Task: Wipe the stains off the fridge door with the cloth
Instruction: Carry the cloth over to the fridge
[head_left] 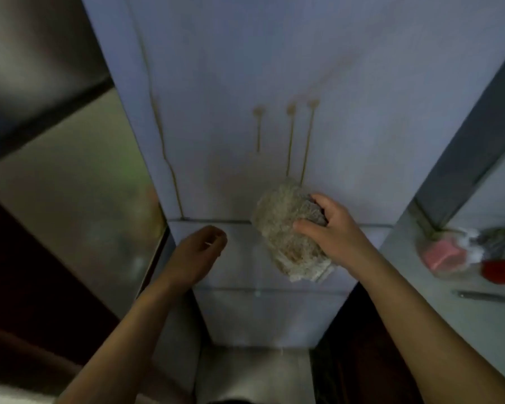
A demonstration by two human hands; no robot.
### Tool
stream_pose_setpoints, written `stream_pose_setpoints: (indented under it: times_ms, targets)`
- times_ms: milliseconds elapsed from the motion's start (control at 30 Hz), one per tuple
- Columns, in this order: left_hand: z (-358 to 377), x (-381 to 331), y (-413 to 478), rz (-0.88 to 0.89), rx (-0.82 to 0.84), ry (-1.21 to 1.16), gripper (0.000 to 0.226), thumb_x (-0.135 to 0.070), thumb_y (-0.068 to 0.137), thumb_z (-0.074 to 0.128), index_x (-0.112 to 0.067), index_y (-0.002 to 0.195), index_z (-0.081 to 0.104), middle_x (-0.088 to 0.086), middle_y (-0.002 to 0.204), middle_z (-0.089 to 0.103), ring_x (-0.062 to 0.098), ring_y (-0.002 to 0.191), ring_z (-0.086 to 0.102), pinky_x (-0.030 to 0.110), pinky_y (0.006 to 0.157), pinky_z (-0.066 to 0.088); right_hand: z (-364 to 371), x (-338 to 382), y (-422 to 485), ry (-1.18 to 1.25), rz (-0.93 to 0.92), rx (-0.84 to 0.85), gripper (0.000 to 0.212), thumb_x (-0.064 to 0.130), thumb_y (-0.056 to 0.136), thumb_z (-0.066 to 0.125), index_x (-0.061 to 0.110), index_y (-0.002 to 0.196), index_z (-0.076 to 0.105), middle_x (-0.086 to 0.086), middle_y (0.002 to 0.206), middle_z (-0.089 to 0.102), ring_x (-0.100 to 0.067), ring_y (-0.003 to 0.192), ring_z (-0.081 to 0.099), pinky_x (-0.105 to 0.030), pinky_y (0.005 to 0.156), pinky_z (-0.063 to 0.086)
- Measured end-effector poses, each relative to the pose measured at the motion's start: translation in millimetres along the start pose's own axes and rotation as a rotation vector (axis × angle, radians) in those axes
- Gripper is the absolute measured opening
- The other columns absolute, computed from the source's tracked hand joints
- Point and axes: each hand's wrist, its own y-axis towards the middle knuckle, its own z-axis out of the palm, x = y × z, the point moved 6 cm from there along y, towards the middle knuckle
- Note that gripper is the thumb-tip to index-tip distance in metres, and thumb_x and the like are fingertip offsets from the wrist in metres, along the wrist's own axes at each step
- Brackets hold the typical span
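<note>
Against the fridge door (274, 68), the right hand (330, 228) grips the bunched cloth (286, 231), pressed just under three brown drip stains (290, 135). Left hand (199, 252) hovers beside it, loosely curled, holding nothing.

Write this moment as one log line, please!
right hand: holding cloth | left hand: empty | drip stains: unwiped on fridge door

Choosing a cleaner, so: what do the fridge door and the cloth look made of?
Fridge door: smooth, pale painted metal or plastic, seemingly matte; brownish drips stand out on it. Cloth: coarse beige woven or knitted fabric, bunched in the right hand.
</note>
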Motion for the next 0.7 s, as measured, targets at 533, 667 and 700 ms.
stream_pose_setpoints:
  times_ms: [533,667,700]
  targets:
    - [-215.7,-324.8,34.5,0.788,-0.827,0.512,0.043,-0.048,0.095,0.052,-0.020,0.127,0.060,-0.003,0.126,0.061,0.017,0.110,0.060,0.030,0.082,0.048,-101.7,330.1,81.2,-0.221,-0.830,-0.408,0.019,0.027,0.087,0.072,0.030,0.102,0.061,0.014,0.090,0.069,-0.002,0.082,0.067,-0.023,0.071,0.055]
    - [-252.9,-343.7,35.1,0.835,-0.992,0.592,0.053,-0.049,0.093,0.048,-0.014,0.130,0.060,0.007,0.139,0.056,0.029,0.121,0.057,0.044,0.092,0.050,-106.2,386.9,81.6,-0.437,-0.994,-0.541,0.022,0.036,0.083,0.064,0.037,0.103,0.055,0.018,0.087,0.063,-0.001,0.079,0.061,-0.020,0.063,0.048]
    - [-262.2,-344.4,37.3,0.838,-1.021,0.605,0.053,-0.049,0.093,0.047,-0.014,0.131,0.060,0.009,0.141,0.055,0.031,0.123,0.056,0.046,0.093,0.050,-105.3,402.2,83.2,-0.505,-1.033,-0.568,0.023,0.035,0.083,0.063,0.036,0.105,0.055,0.017,0.089,0.062,-0.003,0.077,0.059,-0.023,0.063,0.046]
